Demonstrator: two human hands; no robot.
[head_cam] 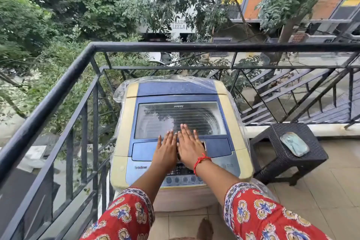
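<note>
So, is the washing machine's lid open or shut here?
Shut: the lid lies flat on the washing machine, left hand and right hand spread flat on its front edge.

Tiled balcony floor (331,191), black metal railing (175,47), dark wicker stool (292,148), leafy trees (68,6) in daylight.

Red sleeves (263,216) with blue-and-yellow floral medallions, patterned cuff bands; knotted red thread bracelet (200,161) by right hand (190,148).
</note>
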